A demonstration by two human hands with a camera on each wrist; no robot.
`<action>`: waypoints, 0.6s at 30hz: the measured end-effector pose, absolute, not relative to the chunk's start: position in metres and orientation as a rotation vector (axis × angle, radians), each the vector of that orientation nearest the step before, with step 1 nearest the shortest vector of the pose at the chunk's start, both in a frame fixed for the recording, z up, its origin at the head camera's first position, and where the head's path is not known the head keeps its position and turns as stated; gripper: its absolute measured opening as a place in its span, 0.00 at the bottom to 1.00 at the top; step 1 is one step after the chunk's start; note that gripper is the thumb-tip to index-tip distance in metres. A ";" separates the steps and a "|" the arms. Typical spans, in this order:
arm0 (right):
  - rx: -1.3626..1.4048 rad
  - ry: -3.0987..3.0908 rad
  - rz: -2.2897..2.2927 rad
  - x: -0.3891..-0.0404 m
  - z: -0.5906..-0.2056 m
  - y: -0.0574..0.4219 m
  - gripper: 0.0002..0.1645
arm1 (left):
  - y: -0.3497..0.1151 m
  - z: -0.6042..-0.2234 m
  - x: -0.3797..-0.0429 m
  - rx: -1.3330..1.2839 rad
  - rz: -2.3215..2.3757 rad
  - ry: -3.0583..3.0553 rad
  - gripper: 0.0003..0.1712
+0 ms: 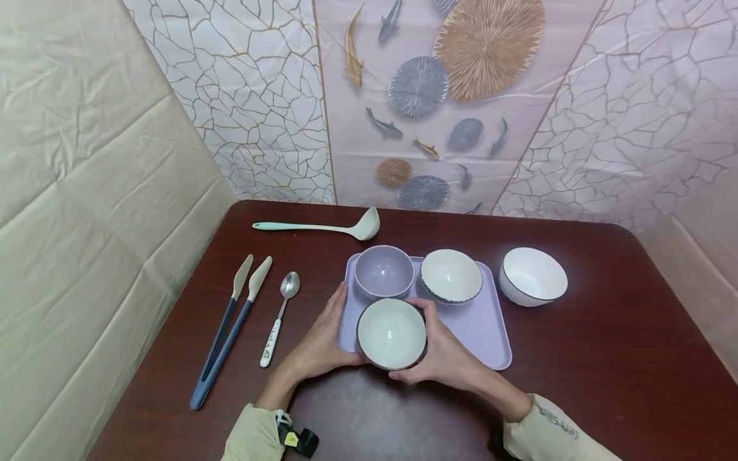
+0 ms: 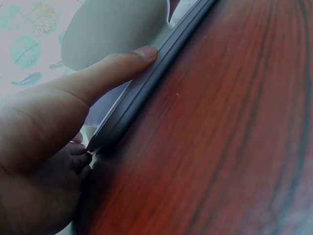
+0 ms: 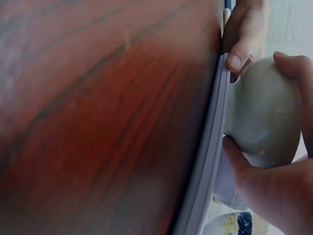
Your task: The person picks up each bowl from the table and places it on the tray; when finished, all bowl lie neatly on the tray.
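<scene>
Fingers of the right hand curl round the dark-rimmed bowl at the near-left part of the tray, while the left hand spreads its own along the tray's left edge, thumb on the near rim. On the tray's far half stand the purple bowl and speckle-rimmed bowl; left of it lie the spoon and tongs.
</scene>
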State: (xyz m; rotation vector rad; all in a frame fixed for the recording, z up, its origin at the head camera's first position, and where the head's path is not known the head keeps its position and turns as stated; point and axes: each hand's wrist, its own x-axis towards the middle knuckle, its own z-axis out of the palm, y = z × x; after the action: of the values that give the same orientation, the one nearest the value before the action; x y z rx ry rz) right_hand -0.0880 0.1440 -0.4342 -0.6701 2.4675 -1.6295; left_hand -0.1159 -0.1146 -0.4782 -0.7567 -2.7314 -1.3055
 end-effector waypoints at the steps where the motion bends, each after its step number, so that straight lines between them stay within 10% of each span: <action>1: -0.671 2.473 -1.625 -0.088 -0.435 0.143 0.71 | -0.115 -0.478 -0.116 -0.760 -1.306 -2.729 0.79; 18: -0.644 2.513 -1.598 -0.094 -0.441 0.142 0.73 | -0.115 -0.476 -0.115 -0.766 -1.314 -2.750 0.79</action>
State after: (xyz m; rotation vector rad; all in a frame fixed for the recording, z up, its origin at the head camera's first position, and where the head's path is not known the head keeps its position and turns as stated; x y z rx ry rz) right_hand -0.0937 0.1420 -0.4408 -0.6437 2.5128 -1.5976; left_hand -0.1149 -0.1151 -0.4759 -0.7658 -2.7498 -1.3142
